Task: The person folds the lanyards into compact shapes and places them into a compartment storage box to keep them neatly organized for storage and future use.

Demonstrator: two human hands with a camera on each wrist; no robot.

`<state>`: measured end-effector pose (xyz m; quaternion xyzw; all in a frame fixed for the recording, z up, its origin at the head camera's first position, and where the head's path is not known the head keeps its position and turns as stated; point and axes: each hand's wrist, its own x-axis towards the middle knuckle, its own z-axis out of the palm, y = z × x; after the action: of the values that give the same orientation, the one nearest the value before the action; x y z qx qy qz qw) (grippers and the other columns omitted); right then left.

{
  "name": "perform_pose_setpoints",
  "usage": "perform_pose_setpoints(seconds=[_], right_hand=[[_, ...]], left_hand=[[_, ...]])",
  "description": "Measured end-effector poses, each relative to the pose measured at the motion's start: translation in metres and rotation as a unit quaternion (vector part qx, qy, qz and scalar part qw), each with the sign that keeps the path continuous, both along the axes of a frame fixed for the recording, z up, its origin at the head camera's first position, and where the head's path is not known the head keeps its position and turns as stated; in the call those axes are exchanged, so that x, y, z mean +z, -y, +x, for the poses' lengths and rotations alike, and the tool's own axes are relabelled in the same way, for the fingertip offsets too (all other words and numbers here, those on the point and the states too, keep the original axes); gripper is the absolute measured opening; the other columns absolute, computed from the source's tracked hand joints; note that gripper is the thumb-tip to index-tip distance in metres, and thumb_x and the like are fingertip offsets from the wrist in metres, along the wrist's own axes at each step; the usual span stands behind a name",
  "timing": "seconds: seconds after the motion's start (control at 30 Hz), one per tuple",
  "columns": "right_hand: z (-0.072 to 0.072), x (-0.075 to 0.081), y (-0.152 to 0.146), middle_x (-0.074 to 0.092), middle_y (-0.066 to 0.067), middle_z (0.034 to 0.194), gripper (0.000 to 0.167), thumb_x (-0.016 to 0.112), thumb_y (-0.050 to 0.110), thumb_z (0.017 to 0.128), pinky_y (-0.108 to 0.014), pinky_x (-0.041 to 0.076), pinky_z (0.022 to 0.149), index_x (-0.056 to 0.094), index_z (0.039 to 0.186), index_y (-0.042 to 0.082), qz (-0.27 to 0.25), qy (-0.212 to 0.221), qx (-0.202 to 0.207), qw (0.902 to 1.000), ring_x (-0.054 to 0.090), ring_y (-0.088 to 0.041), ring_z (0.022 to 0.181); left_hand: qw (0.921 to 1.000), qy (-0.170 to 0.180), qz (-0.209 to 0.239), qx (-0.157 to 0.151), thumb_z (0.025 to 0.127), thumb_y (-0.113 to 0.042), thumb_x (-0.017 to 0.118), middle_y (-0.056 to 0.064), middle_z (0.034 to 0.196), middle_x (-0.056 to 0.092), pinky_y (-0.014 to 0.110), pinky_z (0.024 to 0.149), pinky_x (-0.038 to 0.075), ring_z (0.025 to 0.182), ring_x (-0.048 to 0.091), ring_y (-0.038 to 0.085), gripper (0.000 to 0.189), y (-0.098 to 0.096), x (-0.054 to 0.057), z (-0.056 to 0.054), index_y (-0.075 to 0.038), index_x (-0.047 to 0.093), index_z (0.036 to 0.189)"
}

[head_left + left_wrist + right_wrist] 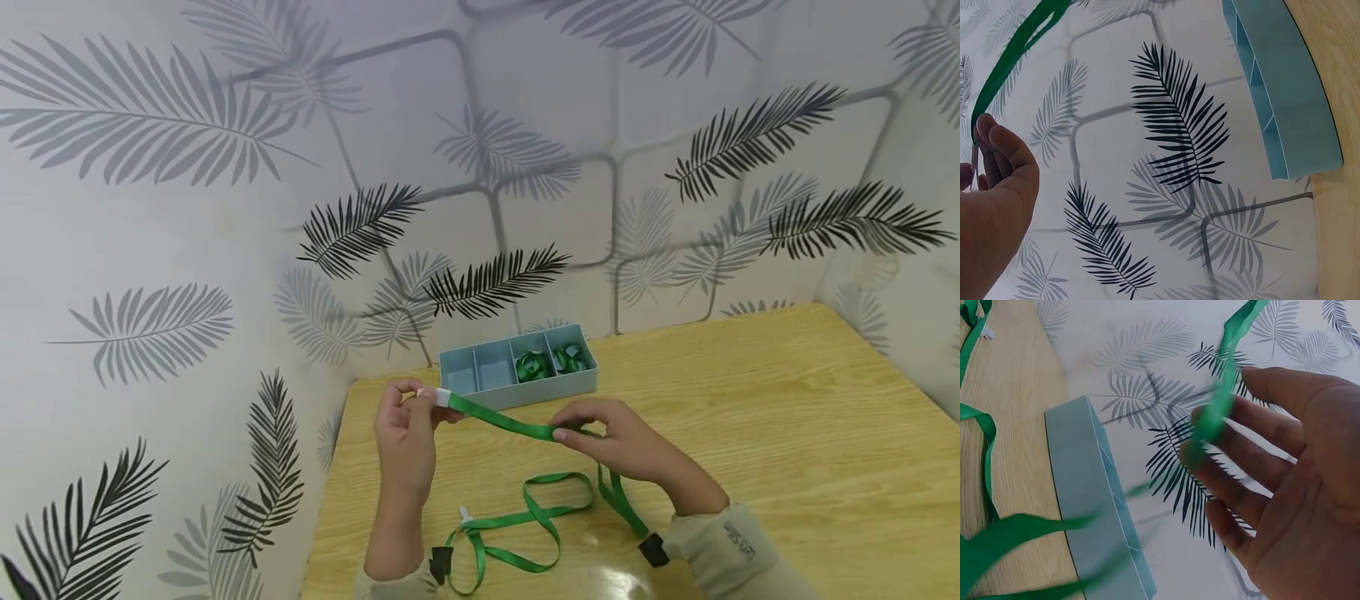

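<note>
My left hand (407, 437) pinches the white end piece (443, 397) of a green lanyard (498, 418) between thumb and fingers. From there the strap runs to my right hand (611, 437), sagging slightly. In the head view the right thumb and fingers come together on the strap, and the rest hangs below that hand in a loop. The right wrist view shows the strap blurred across the fingertips (1194, 453). A second green lanyard (517, 521) lies loosely looped on the table between the forearms, its white end piece (466, 515) near the left wrist.
Behind the hands, a blue-grey box (517, 393) with several compartments stands against the wall. Rolled green lanyards (533, 365) fill its two right compartments; the two left ones show bare bottoms. The wooden table (787, 417) meets a leaf-patterned wall (555, 108) at the back and left.
</note>
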<state>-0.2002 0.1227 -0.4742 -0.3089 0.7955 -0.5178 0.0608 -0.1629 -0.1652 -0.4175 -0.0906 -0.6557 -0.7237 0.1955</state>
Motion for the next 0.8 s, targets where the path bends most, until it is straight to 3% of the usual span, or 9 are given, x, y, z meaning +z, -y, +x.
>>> perform_pose_setpoints(seconds=[0.13, 0.23, 0.37, 0.5, 0.6, 0.7, 0.8], right_hand=[[0.002, -0.001, 0.007, 0.072, 0.0, 0.129, 0.023, 0.065, 0.026, 0.108, -0.036, 0.058, 0.095, 0.072, 0.13, 0.024, 0.003, -0.017, 0.0, 0.9999, 0.067, -0.013, 0.11], [0.004, -0.002, 0.018, 0.069, -0.002, 0.137, 0.029, 0.057, 0.024, 0.112, -0.036, 0.057, 0.099, 0.068, 0.139, 0.023, -0.021, -0.015, 0.012, 0.9996, 0.066, -0.018, 0.117], [0.007, -0.001, 0.035, 0.062, -0.008, 0.147, 0.04, 0.039, 0.026, 0.118, -0.045, 0.048, 0.112, 0.061, 0.149, 0.015, -0.078, 0.046, 0.064, 0.9938, 0.057, -0.026, 0.132], [0.006, -0.003, 0.045, 0.061, -0.012, 0.15, 0.054, 0.026, 0.038, 0.119, -0.067, 0.029, 0.124, 0.059, 0.151, 0.011, -0.118, 0.145, 0.12, 0.975, 0.05, -0.034, 0.143], [0.005, -0.006, 0.049, 0.067, -0.008, 0.139, 0.056, 0.027, 0.041, 0.119, -0.07, 0.024, 0.124, 0.066, 0.139, 0.006, -0.143, 0.182, 0.148, 0.9616, 0.053, -0.03, 0.141], [0.005, -0.009, 0.051, 0.071, -0.003, 0.122, 0.05, 0.033, 0.034, 0.119, -0.058, 0.035, 0.118, 0.068, 0.115, -0.002, -0.173, 0.183, 0.165, 0.9535, 0.059, -0.025, 0.128], [0.006, -0.01, 0.05, 0.07, 0.002, 0.109, 0.045, 0.037, 0.027, 0.118, -0.046, 0.043, 0.106, 0.057, 0.1, -0.009, -0.192, 0.171, 0.171, 0.951, 0.063, -0.021, 0.114]], left_hand=[[0.9981, 0.009, -0.041, -0.046, 0.111, -0.004, 0.048, 0.004, 0.082, 0.073, 0.032, 0.081, 0.065, 0.074, 0.074, 0.016, 0.005, -0.009, 0.005, 0.003, -0.002, 0.052, 0.107], [0.9934, 0.018, -0.078, -0.083, 0.111, -0.005, 0.049, 0.015, 0.086, 0.074, 0.033, 0.082, 0.065, 0.076, 0.075, 0.014, 0.006, -0.015, 0.007, 0.004, -0.001, 0.051, 0.109], [0.9874, 0.016, -0.099, -0.122, 0.112, -0.007, 0.049, 0.031, 0.088, 0.072, 0.033, 0.082, 0.065, 0.076, 0.075, 0.013, 0.01, -0.023, 0.008, 0.004, 0.002, 0.049, 0.111], [0.9844, 0.015, -0.104, -0.141, 0.113, -0.009, 0.048, 0.035, 0.087, 0.071, 0.032, 0.08, 0.063, 0.077, 0.076, 0.014, 0.012, -0.027, 0.008, 0.005, 0.003, 0.049, 0.113], [0.9839, 0.02, -0.111, -0.139, 0.113, -0.01, 0.048, 0.034, 0.086, 0.072, 0.031, 0.079, 0.061, 0.078, 0.076, 0.013, 0.012, -0.028, 0.01, 0.006, 0.002, 0.049, 0.114], [0.9852, 0.022, -0.112, -0.127, 0.113, -0.01, 0.048, 0.033, 0.086, 0.072, 0.03, 0.081, 0.062, 0.077, 0.076, 0.012, 0.011, -0.028, 0.011, 0.007, 0.001, 0.05, 0.113], [0.9888, 0.018, -0.097, -0.113, 0.112, -0.008, 0.048, 0.028, 0.085, 0.073, 0.033, 0.082, 0.064, 0.075, 0.075, 0.014, 0.008, -0.026, 0.011, 0.006, 0.0, 0.051, 0.111]])
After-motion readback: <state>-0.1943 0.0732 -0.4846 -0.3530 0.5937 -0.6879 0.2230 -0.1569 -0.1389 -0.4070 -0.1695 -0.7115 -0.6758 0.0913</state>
